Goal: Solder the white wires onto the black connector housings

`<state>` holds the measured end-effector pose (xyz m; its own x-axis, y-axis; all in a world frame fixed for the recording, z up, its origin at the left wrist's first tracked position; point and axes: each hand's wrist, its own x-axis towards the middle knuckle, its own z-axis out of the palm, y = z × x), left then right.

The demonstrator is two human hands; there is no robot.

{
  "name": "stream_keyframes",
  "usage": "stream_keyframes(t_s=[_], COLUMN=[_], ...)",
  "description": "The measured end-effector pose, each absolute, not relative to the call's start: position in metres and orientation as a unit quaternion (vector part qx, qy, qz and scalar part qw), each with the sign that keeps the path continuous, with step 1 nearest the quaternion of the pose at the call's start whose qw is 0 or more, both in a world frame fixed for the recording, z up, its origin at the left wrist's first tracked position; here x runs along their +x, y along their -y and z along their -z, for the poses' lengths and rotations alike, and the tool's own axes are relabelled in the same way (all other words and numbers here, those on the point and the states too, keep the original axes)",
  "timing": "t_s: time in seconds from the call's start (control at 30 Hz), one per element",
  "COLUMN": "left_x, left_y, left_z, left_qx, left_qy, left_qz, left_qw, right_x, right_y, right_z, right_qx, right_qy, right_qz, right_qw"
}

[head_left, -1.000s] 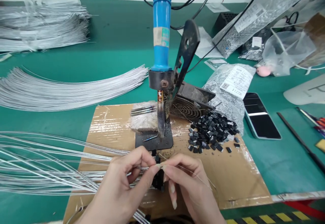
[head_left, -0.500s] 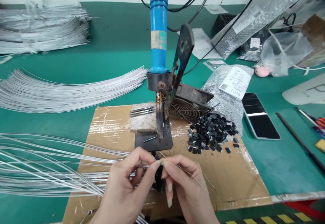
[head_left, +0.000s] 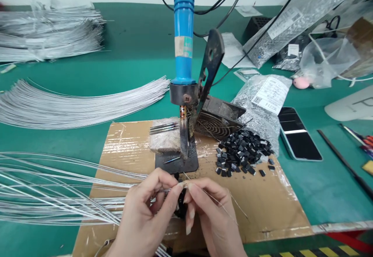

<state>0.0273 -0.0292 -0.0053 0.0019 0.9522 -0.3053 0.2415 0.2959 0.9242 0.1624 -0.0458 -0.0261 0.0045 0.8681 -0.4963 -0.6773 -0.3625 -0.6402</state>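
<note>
My left hand [head_left: 151, 210] pinches the end of a thin silvery-white wire between thumb and forefinger, just below the soldering iron's stand. Right against it, my right hand [head_left: 212, 210] is closed on a fine thin wire [head_left: 218, 202], whose loose lengths trail to the lower right. The fingertips of both hands nearly touch, and the joint between them is too small to make out. Above stands a blue-handled soldering iron [head_left: 184, 35], clamped upright with its tip [head_left: 183, 144] pointing down. Loose silvery wires [head_left: 58, 198] run in from the left, passing behind my left hand.
Cardboard [head_left: 262, 206] covers the work spot. To the right lie a heap of small black pieces [head_left: 244, 150], a phone [head_left: 300, 134] and a bubble-wrap bag [head_left: 259, 111]. A small round fan [head_left: 215, 124] sits behind the iron. A wire bundle [head_left: 87, 107] lies at the left.
Both hands keep their pinch at the same spot. The right hand's lower fingers have shifted slightly left, and the view has moved a touch.
</note>
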Motion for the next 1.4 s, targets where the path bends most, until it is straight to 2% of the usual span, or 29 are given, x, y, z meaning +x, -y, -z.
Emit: stream_keyframes(t_s=[0.23, 0.47, 0.77, 1.4], left_x=[0.028, 0.034, 0.035, 0.027], left_y=[0.032, 0.028, 0.024, 0.027], left_z=[0.010, 0.003, 0.000, 0.005], left_qx=[0.510, 0.461, 0.451, 0.561], left_qy=[-0.627, -0.629, -0.635, -0.615], left_qz=[-0.346, -0.358, -0.370, -0.367], left_qw=[0.477, 0.513, 0.507, 0.416], right_x=[0.159, 0.158, 0.165, 0.177], right_y=[0.047, 0.047, 0.047, 0.040], right_z=[0.028, 0.029, 0.031, 0.038], right_qx=[-0.438, -0.440, -0.459, -0.420], right_qy=[0.097, 0.104, 0.154, 0.152], right_qz=[-0.694, -0.689, -0.673, -0.723], right_qw=[0.563, 0.566, 0.560, 0.527])
